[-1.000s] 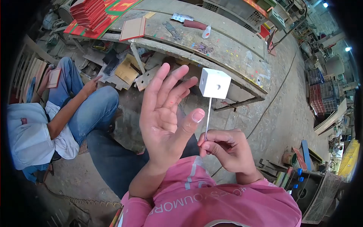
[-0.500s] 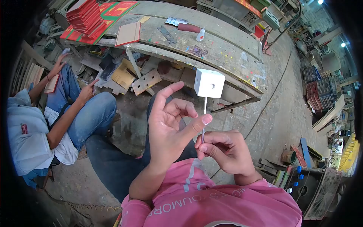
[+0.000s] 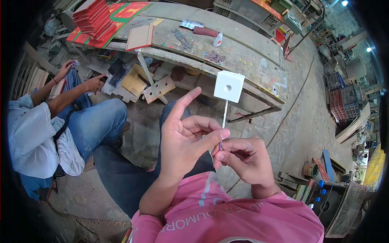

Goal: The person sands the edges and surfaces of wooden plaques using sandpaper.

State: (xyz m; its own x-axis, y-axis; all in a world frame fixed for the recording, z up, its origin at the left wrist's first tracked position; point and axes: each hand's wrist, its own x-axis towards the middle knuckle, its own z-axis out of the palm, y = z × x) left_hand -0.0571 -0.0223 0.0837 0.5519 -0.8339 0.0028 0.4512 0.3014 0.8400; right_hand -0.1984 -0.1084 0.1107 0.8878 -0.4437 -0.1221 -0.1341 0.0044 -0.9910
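A small white cube (image 3: 229,86) with a round hole in its front face sits on top of a thin white stick (image 3: 225,113). My right hand (image 3: 247,160) pinches the stick's lower, purple-stained end between thumb and fingers. Just above, my left hand (image 3: 184,141) has its thumb and a bent finger closed around the stick, while its index finger points up and away. The thumb covers part of the stick, so the exact contact is hard to see. The cube touches neither hand.
A paint-spotted workbench (image 3: 243,52) stands ahead, holding a glue bottle (image 3: 218,39), a red roll (image 3: 204,31) and stacked red-edged boards (image 3: 93,20). At left sits a person in jeans (image 3: 101,117). A board with holes (image 3: 159,89) leans under the bench.
The cube and stick have turned and tilted slightly right. My left thumb and finger have drawn together at the stick. The seated person's hands have shifted.
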